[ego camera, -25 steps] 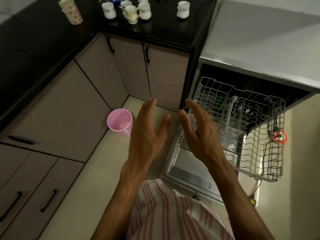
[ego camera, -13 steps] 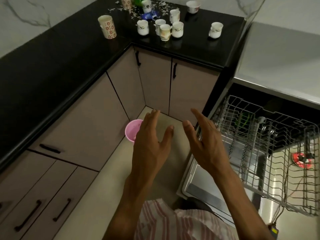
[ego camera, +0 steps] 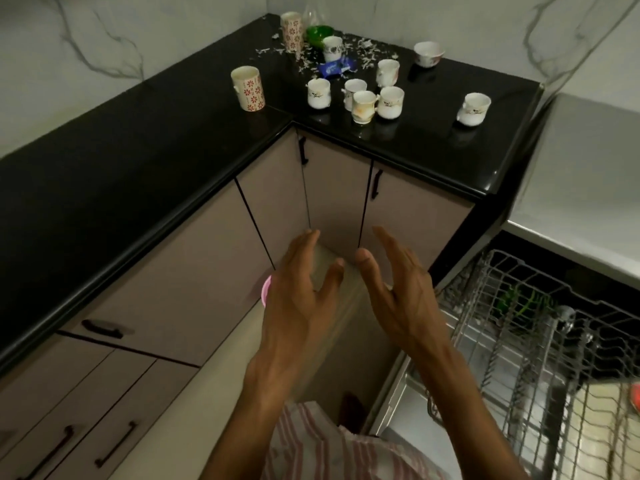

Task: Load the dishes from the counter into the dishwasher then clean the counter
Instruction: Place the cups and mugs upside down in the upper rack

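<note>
Several white cups stand on the black L-shaped counter (ego camera: 104,188), among them a cluster (ego camera: 363,98) near the corner, a lone cup (ego camera: 473,109) at the right and a red-flowered mug (ego camera: 248,88) at the left. A white bowl (ego camera: 428,54) and a green bowl (ego camera: 318,34) sit further back amid scattered white crumbs. The dishwasher's wire rack (ego camera: 540,341) is pulled out at the lower right. My left hand (ego camera: 298,303) and my right hand (ego camera: 398,289) hover empty, fingers spread, in front of the corner cabinets, well below the counter.
A blue wrapper (ego camera: 336,68) lies among the cups. A second flowered mug (ego camera: 291,31) stands at the back. A pink bucket (ego camera: 266,295) on the floor is mostly hidden behind my left hand. A grey countertop (ego camera: 581,174) runs above the dishwasher.
The view has tilted up and left, bringing more of the counter and cups into sight. Both hands stay open and empty, now framed against the corner cabinets instead of the rack.
</note>
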Demonstrator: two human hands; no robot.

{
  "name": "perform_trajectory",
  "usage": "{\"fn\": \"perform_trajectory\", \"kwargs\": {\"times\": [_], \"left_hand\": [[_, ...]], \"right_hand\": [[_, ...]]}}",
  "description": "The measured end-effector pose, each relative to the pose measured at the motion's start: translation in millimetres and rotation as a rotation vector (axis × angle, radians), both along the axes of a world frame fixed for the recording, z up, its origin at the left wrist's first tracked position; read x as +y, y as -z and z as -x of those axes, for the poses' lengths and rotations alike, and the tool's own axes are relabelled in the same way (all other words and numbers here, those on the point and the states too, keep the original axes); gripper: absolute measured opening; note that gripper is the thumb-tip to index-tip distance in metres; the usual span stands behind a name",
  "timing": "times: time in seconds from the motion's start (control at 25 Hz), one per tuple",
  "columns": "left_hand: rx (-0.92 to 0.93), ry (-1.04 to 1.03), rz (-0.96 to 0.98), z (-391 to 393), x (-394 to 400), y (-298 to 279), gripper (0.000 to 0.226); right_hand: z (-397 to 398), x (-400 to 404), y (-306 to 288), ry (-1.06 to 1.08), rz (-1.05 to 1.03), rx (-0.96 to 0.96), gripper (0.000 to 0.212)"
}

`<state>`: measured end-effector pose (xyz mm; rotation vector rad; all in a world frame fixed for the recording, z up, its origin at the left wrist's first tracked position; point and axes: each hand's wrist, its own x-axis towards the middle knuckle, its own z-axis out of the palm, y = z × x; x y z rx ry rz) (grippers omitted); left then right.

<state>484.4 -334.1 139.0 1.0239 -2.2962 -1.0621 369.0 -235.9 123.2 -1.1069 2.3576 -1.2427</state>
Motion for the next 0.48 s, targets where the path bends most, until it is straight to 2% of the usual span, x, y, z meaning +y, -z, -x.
{"fn": "perform_trajectory", "kwargs": {"times": [0.24, 0.48], "left_hand": [[-0.070, -0.062, -0.015, 42, -27, 0, 0.062], [-0.105, -0.011, -0.044, 69, -61, 5, 0.060]], "right_hand": [[44, -28, 4, -0.001, 0.000, -0.006, 0.069], [64, -59, 12, 0.030, -0.013, -0.048, 0.070]]}}
